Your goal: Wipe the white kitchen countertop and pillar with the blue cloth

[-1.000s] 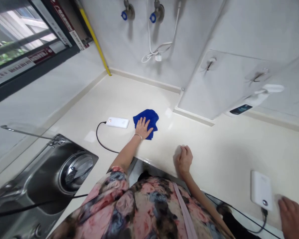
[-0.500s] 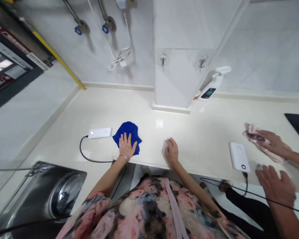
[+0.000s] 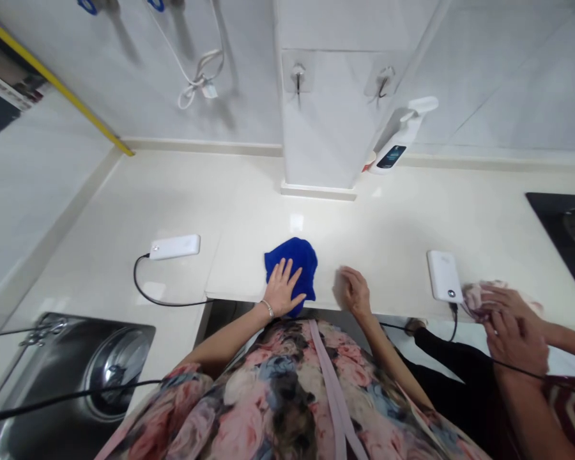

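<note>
My left hand (image 3: 282,291) lies flat with fingers spread on a blue cloth (image 3: 298,257), pressing it onto the cream counter (image 3: 249,204) near the front edge. My right hand (image 3: 355,291) rests on the bare counter just right of the cloth, fingers curled under, with nothing visible in it. A thin bracelet sits on my left wrist. My floral dress fills the bottom of the view.
A white power bank (image 3: 175,246) with a black cable (image 3: 141,292) lies left of the cloth. Another power bank (image 3: 443,276) lies to the right, where a co-worker's hands (image 3: 510,322) hold a pink cloth (image 3: 476,295). Steel sink (image 3: 76,370) bottom left, spray bottle (image 3: 402,137) by the white column, dark hob (image 3: 563,227) far right.
My left hand has slid the blue cloth rightward along the counter, away from the left power bank. The view has panned right. The co-worker's hands have come together on the pink cloth.
</note>
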`<move>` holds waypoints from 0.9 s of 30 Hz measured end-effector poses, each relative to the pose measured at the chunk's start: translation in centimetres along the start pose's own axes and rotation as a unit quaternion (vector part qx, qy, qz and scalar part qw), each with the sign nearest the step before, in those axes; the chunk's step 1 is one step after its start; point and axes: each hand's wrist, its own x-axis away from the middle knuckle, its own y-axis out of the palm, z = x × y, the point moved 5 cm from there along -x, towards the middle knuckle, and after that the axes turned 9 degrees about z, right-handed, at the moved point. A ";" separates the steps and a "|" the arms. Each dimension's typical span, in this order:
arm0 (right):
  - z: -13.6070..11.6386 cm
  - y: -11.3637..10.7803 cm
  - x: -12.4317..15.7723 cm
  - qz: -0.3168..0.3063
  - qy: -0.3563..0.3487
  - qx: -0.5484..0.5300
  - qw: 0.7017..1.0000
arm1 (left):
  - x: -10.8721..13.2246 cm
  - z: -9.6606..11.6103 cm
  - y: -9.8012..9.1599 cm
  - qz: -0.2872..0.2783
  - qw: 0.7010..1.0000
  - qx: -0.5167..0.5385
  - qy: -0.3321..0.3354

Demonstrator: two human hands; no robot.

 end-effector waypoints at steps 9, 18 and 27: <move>0.8 -1.5 0.0 0.079 0.013 0.062 0.995 | -8.1 8.1 4.6 -0.080 0.979 0.085 0.166; 0.5 -2.0 0.2 0.086 0.030 0.082 0.992 | -5.8 4.0 3.4 -0.113 0.961 0.105 0.231; 0.7 -1.5 0.6 0.093 0.025 0.077 0.992 | -1.3 -4.6 -0.7 -0.125 0.959 0.117 0.225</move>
